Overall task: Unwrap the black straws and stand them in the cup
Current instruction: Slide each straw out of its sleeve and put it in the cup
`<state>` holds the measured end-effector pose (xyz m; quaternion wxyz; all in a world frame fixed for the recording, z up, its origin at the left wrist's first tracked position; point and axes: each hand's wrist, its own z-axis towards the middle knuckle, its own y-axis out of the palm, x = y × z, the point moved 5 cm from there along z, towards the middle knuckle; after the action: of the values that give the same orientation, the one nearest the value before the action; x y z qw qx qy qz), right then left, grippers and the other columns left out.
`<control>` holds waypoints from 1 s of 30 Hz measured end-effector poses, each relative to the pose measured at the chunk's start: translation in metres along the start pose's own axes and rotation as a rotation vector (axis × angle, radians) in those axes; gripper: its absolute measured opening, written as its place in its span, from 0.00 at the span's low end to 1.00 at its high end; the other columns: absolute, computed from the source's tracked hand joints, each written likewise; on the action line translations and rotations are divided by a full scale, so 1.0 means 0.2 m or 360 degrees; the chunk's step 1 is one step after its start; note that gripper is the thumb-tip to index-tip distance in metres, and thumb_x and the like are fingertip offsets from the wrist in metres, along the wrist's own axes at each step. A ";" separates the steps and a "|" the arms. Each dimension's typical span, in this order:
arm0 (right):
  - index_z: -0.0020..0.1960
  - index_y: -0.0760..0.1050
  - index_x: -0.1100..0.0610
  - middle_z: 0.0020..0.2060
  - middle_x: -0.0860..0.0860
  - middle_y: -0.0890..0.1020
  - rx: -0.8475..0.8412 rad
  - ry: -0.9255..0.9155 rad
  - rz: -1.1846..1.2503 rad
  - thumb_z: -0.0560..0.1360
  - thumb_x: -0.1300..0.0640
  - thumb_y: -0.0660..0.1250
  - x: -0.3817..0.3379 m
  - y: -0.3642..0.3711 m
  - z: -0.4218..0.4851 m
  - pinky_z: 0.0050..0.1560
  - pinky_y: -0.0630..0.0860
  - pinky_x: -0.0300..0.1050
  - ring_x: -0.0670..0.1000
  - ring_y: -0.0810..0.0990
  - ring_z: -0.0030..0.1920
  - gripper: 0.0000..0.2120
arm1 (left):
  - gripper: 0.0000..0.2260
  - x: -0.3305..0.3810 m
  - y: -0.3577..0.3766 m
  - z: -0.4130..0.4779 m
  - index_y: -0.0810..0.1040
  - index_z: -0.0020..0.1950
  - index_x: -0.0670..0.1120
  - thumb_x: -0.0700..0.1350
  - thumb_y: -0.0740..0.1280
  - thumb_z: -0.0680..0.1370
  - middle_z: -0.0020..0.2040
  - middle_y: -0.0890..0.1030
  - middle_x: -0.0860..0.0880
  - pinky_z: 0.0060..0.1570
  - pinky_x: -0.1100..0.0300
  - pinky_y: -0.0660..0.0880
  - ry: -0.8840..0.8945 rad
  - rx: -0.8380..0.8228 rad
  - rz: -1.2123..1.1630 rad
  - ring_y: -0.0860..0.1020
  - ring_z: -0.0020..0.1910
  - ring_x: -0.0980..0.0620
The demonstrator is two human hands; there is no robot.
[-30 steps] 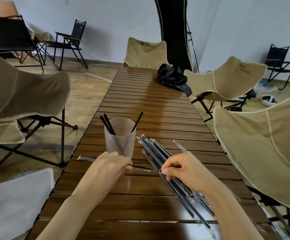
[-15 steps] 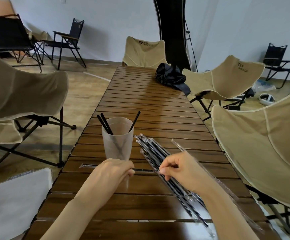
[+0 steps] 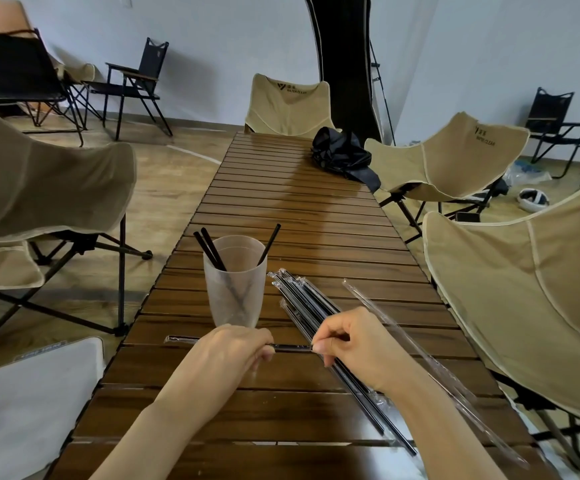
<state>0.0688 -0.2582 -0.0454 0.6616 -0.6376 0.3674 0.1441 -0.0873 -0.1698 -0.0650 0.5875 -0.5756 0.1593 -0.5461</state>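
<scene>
From the head view, the far beige chair [image 3: 286, 109] at the end of the table [image 3: 299, 209] carries a logo and the words "WATER CLEAR". The same print shows on the right beige chair [image 3: 454, 161]. A black bag [image 3: 340, 154] lies on the table's far right corner.

The frosted cup [image 3: 234, 285] stands upright on the table just beyond my left grip [image 3: 233, 348]. It holds three black straws [image 3: 212, 249], two leaning left and one leaning right. Beside the cup, to the right, lies the bundle of wrapped straws [image 3: 302, 299], running under my right grip [image 3: 357, 344]. An empty clear wrapper [image 3: 385, 320] lies further right.

I hold one straw [image 3: 292, 347] level above the table. My left grip is curled round it, and its wrapper end [image 3: 181, 339] sticks out to the left. My right grip pinches the straw's other end between thumb and forefinger.

Compared with half a second ago, both grips sit in much the same place, and the cup holds the same three straws.
</scene>
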 end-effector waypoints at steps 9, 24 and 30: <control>0.39 0.80 0.50 0.29 0.44 0.81 0.0008 -0.0063 0.0046 0.76 0.58 0.67 -0.02 0.00 -0.01 0.45 0.72 0.29 0.37 0.78 0.32 0.08 | 0.11 0.00 0.01 0.01 0.79 0.45 0.51 0.47 0.58 0.79 0.36 0.72 0.61 0.40 0.62 0.74 0.0031 0.0025 -0.0065 0.74 0.37 0.59; 0.43 0.83 0.47 0.37 0.43 0.85 0.0050 0.0003 0.0234 0.69 0.55 0.75 0.06 -0.15 -0.04 0.47 0.76 0.39 0.42 0.83 0.40 0.04 | 0.13 -0.05 -0.13 0.01 0.81 0.51 0.46 0.48 0.58 0.79 0.46 0.82 0.48 0.47 0.62 0.70 -0.0043 0.0086 -0.0005 0.78 0.47 0.50; 0.40 0.83 0.51 0.35 0.43 0.85 0.0035 -0.0009 0.0107 0.72 0.58 0.72 0.02 -0.09 -0.02 0.51 0.78 0.42 0.42 0.83 0.39 0.04 | 0.14 -0.08 -0.09 0.04 0.80 0.54 0.35 0.44 0.60 0.80 0.40 0.79 0.46 0.44 0.69 0.67 -0.0032 0.0014 -0.0164 0.77 0.41 0.58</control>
<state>0.0836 -0.2652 -0.0345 0.6644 -0.6172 0.3882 0.1640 -0.0951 -0.1483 -0.0546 0.5626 -0.5858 0.1211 -0.5707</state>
